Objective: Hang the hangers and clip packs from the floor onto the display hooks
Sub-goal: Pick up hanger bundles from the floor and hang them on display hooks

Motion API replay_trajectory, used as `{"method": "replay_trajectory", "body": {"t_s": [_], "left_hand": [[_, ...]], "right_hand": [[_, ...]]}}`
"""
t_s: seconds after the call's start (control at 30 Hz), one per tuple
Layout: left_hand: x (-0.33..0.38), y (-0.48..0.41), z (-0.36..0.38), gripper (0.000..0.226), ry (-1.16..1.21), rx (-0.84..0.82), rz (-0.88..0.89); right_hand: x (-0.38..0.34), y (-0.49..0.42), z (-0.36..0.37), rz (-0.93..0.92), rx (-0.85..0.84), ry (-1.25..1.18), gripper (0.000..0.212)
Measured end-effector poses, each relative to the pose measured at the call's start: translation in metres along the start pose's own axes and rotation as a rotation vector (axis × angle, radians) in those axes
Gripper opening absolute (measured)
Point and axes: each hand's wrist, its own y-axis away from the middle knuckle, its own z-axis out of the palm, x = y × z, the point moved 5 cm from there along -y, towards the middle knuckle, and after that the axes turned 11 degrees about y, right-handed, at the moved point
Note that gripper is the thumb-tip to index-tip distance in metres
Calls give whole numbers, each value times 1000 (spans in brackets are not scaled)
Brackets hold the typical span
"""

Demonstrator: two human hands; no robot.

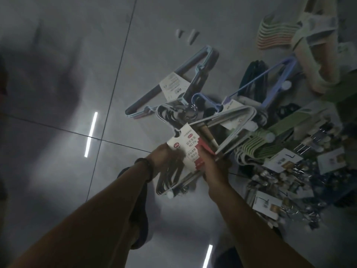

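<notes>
I look down at a grey tiled floor. My left hand (pixel 164 157) and my right hand (pixel 214 167) both grip a bundle of dark wire hangers (pixel 170 178) wrapped in a white and red card label (pixel 190 146). The bundle is lifted above the floor, its hooks pointing away from me. Beyond it lies a pile: a blue-grey hanger bundle (pixel 173 84), a white hanger bundle (pixel 231 120), a purple hanger bundle (pixel 274 82) and green hangers (pixel 255 146). Clip packs (pixel 280 182) on white cards lie at the right.
Striped pink and green hangers (pixel 274 33) and pale packaged goods (pixel 318 45) sit at the far right. Two small white pieces (pixel 188 34) lie on the floor farther off. My feet (pixel 139 219) stand below the bundle. Bare tiles stretch to the left.
</notes>
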Motion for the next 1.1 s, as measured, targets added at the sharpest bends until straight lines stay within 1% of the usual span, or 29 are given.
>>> {"method": "replay_trajectory", "body": {"t_s": [0.03,0.1,0.2,0.27,0.33,0.43,0.5,0.57,0.63,0.7,0.77,0.83,0.87,0.9,0.93,1.0,1.03,1.07,1.1], "left_hand": [[-3,-3,-1,38,47,-7,-44],[-6,-7,-1,41,107,-24,-116],[-5,-7,2,32,80,-63,-152],[-6,0,7,34,76,-120,-159],[-7,9,9,42,78,-158,-143],[-7,27,16,33,74,-200,-79],[-2,42,20,36,36,-221,-24],[6,62,19,41,-43,-179,33],[15,88,14,52,-88,-86,80],[28,122,9,59,-101,-6,135],[45,160,5,59,-98,42,178],[70,199,2,68,-114,96,213],[85,218,2,75,-129,130,228],[102,237,3,80,-150,164,241],[121,257,6,82,-182,197,258],[163,295,17,75,-287,254,309],[185,315,25,71,-352,271,342],[209,336,36,69,-431,272,378],[232,356,49,69,-522,262,410]], "right_hand": [[0,-1,3,-7,-25,-32,114],[0,-1,7,-32,-43,-39,107],[11,1,3,16,23,-53,100],[13,6,-3,25,61,-58,95],[11,13,-6,4,33,-66,85],[4,29,-12,-17,-37,-126,70],[-1,43,-16,-33,-93,-178,65],[-9,60,-19,-69,-175,-223,64],[-20,82,-21,-99,-272,-204,58],[-35,110,-26,-95,-357,-110,59],[-52,139,-33,-98,-416,7,66],[-77,169,-45,-110,-427,131,71],[-93,184,-54,-135,-391,188,70],[-112,198,-66,-192,-319,243,73],[-135,214,-81,-294,-219,310,77],[-195,253,-119,-573,11,457,81],[-228,277,-139,-712,94,521,82],[-261,301,-158,-845,137,609,85],[-293,323,-175,-958,139,740,90]]}}
